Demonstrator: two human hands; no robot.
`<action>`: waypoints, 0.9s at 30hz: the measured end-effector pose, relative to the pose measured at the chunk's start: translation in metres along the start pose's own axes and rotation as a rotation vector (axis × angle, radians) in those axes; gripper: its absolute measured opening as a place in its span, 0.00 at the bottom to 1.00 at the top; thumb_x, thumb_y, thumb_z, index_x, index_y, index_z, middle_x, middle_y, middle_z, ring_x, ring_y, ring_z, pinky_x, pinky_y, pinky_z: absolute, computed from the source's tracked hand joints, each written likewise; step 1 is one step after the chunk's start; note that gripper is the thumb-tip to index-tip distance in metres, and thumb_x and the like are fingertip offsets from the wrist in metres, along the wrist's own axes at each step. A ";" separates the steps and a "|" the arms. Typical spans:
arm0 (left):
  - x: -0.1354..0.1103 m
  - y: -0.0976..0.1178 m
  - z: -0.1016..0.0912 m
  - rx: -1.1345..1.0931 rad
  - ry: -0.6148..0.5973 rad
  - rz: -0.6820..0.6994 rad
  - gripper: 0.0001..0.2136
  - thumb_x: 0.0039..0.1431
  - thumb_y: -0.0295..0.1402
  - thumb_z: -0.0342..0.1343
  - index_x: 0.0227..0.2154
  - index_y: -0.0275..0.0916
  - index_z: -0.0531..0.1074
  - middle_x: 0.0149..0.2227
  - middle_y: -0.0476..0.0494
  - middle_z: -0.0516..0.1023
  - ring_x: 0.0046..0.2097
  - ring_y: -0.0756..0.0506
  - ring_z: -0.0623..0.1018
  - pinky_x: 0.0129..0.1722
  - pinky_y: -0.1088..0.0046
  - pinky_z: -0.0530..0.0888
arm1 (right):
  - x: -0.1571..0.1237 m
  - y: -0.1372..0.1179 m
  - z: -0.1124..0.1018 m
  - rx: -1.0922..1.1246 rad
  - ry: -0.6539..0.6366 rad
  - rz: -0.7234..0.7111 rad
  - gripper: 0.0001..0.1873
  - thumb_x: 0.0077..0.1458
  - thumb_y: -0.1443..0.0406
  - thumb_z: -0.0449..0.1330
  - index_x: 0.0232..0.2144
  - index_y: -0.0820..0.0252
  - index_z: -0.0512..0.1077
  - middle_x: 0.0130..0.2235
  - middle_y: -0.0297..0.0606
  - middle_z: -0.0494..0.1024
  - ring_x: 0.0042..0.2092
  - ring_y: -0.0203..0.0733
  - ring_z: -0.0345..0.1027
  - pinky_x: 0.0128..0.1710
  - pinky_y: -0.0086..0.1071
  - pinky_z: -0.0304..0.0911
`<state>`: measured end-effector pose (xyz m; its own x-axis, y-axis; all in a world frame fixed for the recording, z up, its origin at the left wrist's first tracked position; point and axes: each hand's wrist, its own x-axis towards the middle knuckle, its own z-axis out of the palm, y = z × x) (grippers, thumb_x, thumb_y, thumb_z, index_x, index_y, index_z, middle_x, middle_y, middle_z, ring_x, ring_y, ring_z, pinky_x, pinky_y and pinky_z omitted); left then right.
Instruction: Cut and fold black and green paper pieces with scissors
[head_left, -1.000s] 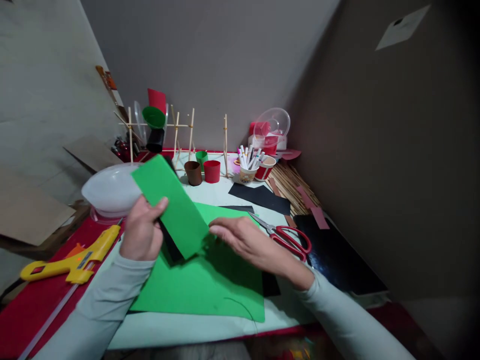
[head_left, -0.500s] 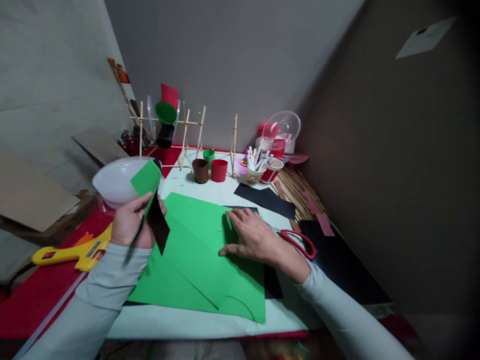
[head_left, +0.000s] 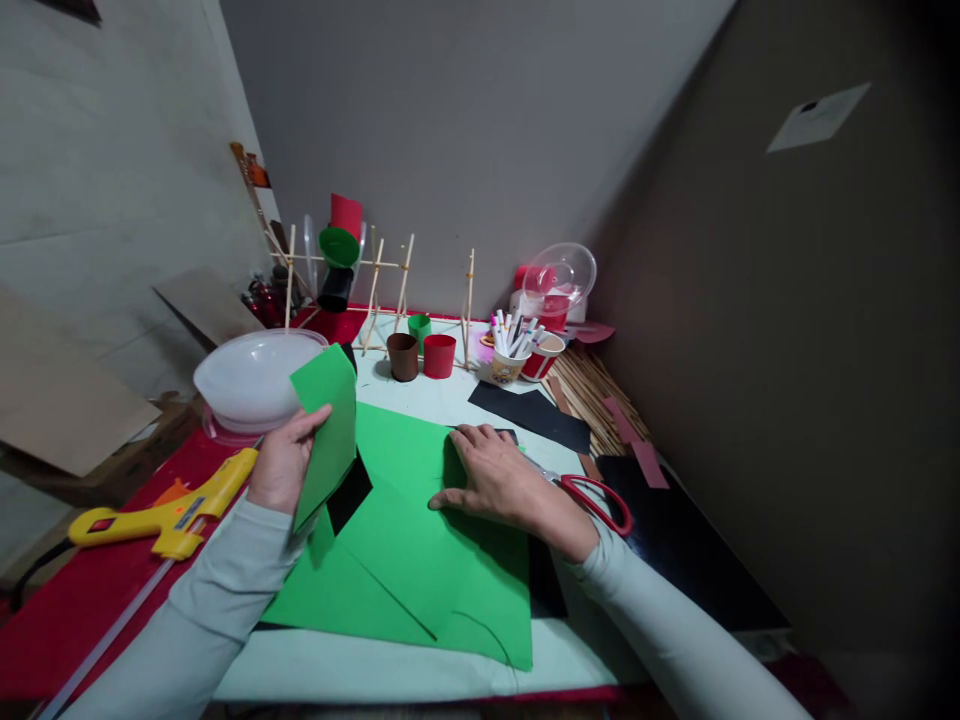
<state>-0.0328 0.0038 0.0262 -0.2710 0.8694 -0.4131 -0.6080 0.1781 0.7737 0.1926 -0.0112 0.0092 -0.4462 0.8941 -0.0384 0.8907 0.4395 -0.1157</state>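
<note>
My left hand (head_left: 283,468) grips a cut green paper strip (head_left: 327,425) with a black paper piece (head_left: 349,492) behind it, held upright above the left edge of a large green paper sheet (head_left: 409,545) on the table. My right hand (head_left: 491,478) rests flat on that sheet near its far edge, fingers spread, holding nothing. A cut line runs across the sheet's near part. Red-handled scissors (head_left: 596,497) lie just right of my right hand.
A yellow glue gun (head_left: 169,512) lies at the left on red cloth. A white bowl (head_left: 251,377) stands behind my left hand. Small cups (head_left: 422,355), a marker cup (head_left: 508,357), a stick frame (head_left: 382,290), black paper (head_left: 531,412) and bamboo sticks (head_left: 589,378) fill the back.
My left hand swung the green and black pieces off to the left, then turned their green face back toward me. My right hand moved onto the large sheet and flattened.
</note>
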 end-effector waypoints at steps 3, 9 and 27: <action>0.001 0.000 0.001 0.032 0.008 -0.017 0.10 0.59 0.20 0.49 0.28 0.37 0.74 0.17 0.50 0.73 0.16 0.49 0.73 0.13 0.77 0.68 | 0.003 0.002 0.000 0.000 -0.002 -0.004 0.43 0.48 0.41 0.65 0.53 0.69 0.69 0.52 0.57 0.73 0.54 0.61 0.65 0.52 0.48 0.59; 0.004 -0.002 0.001 0.036 0.024 0.014 0.13 0.59 0.19 0.49 0.23 0.38 0.71 0.16 0.52 0.73 0.16 0.51 0.73 0.16 0.80 0.72 | 0.022 0.010 -0.006 0.009 -0.011 0.030 0.45 0.42 0.42 0.70 0.52 0.68 0.70 0.51 0.57 0.72 0.52 0.61 0.65 0.48 0.48 0.61; 0.000 0.001 0.005 0.007 0.012 0.022 0.12 0.59 0.18 0.49 0.27 0.38 0.73 0.16 0.53 0.72 0.15 0.51 0.72 0.16 0.82 0.73 | 0.029 0.019 -0.004 0.115 0.090 0.030 0.20 0.61 0.58 0.63 0.51 0.63 0.70 0.51 0.45 0.74 0.49 0.50 0.70 0.48 0.48 0.68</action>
<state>-0.0299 0.0060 0.0290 -0.2926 0.8677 -0.4018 -0.5964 0.1629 0.7860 0.1971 0.0237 0.0096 -0.4052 0.9131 0.0450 0.8854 0.4042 -0.2294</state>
